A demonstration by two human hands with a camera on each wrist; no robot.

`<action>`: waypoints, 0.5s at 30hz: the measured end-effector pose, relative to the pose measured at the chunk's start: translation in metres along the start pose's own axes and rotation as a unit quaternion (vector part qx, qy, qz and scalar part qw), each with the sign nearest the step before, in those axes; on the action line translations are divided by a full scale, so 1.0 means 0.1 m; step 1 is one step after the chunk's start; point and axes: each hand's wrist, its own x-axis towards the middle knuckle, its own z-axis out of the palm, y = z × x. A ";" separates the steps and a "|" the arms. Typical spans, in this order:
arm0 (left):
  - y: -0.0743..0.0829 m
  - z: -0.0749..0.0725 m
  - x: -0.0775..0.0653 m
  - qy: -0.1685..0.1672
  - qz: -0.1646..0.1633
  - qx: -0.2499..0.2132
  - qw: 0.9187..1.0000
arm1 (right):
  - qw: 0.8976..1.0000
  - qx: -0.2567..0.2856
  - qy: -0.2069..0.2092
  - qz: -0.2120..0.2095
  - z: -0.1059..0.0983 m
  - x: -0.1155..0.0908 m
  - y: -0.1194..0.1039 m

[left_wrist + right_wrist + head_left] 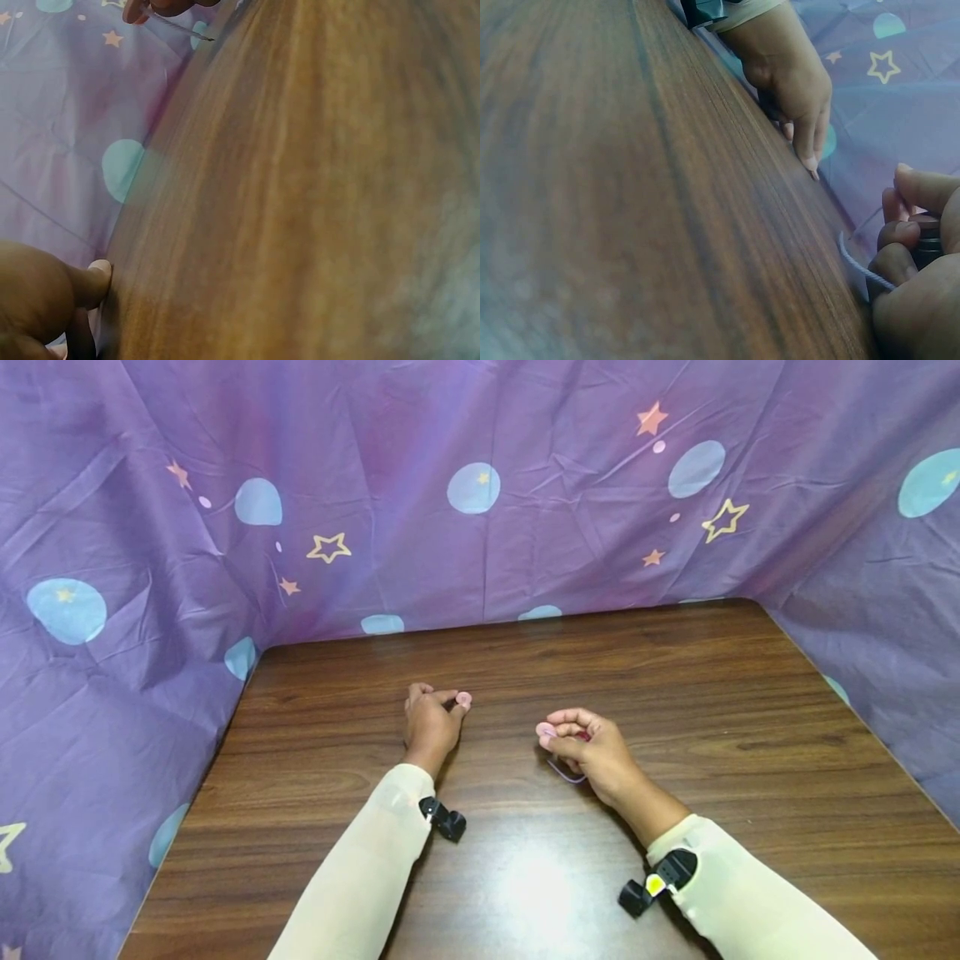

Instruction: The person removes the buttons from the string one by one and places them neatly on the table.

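Pink round disc (544,728) sits pinched in the right grip (596,748) above the brown wood-grain surface (750,693); the left grip (432,722) pinches a second pink disc (463,699) nearer its far edge. Best keep the thin lavender cord (864,270) clear of fingertips.

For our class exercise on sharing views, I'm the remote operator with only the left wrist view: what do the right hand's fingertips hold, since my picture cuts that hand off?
Observer: In the head view, the right hand holds a round pink disc between thumb and fingers.
Operator: And the left hand? I can't make out its piece.
Observer: The head view shows a small pink piece, also round, at its thumb and fingertip.
Operator: Is anything on the right sleeve?
Observer: Yes, a black device near the cuff, seen in the head view.
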 end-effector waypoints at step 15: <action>-0.02 0.00 -0.01 0.010 -0.001 -0.025 1.000 | 1.000 -0.009 0.002 0.004 0.01 0.00 -0.01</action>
